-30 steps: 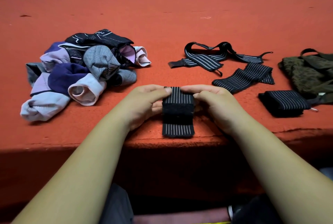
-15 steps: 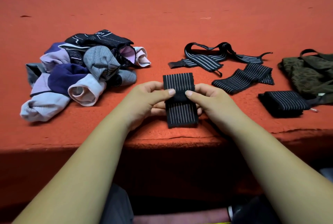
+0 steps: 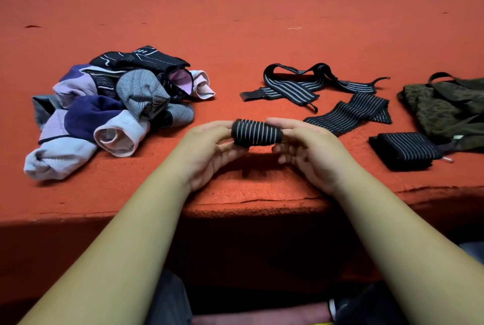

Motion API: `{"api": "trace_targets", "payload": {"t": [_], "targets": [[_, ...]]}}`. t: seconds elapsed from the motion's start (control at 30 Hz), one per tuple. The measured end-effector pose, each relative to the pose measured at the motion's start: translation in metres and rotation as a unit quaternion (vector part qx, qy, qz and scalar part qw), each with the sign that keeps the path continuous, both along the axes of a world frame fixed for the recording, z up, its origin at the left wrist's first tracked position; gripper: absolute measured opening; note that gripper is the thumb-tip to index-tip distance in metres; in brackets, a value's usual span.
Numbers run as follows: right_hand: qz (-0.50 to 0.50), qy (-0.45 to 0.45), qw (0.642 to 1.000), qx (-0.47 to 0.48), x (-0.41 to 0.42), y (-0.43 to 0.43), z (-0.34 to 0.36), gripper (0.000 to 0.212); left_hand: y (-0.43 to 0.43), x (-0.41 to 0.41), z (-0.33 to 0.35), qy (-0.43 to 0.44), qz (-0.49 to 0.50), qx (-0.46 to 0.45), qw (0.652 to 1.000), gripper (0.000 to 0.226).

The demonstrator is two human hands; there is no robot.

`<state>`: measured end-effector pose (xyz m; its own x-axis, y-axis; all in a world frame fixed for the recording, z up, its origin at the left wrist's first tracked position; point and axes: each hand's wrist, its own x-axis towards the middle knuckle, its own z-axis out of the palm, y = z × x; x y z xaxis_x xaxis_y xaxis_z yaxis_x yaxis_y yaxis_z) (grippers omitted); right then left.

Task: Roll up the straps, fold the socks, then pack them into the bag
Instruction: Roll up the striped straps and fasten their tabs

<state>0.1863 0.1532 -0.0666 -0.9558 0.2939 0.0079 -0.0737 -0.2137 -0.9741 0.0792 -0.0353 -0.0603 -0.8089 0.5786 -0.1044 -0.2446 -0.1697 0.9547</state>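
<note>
Left hand (image 3: 209, 148) and right hand (image 3: 307, 148) around the rolled strap (image 3: 255, 132)

Bare ledge (image 3: 227, 81) between sock pile (image 3: 141, 94) and straps (image 3: 290, 87)

strap (image 3: 256, 133): black, white stripes. socks (image 3: 112, 112) left of left hand (image 3: 207, 149): purple, grey, pink, black. bag (image 3: 445, 107): olive. bench (image 3: 235, 23): rust-red.
</note>
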Motion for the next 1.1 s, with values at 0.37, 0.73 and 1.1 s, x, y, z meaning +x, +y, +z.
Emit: {"api": "trace_targets", "payload": {"t": [0.37,0.73,1.1], "targets": [[-0.021,0.020,0.987,0.159,0.007,0.002,-0.005,0.038,0.007,0.006,-0.005,0.022,-0.019,-0.002,1.000,0.024],[-0.221,-0.005,0.921,0.320,0.034,0.023,0.001,0.015,0.046,0.030,-0.013,0.099,0.000,-0.028,0.995,0.019],[-0.291,-0.022,0.888,0.355,0.083,0.064,0.018,0.020,0.112,0.070,-0.011,0.087,0.042,-0.002,0.995,0.024]]}}
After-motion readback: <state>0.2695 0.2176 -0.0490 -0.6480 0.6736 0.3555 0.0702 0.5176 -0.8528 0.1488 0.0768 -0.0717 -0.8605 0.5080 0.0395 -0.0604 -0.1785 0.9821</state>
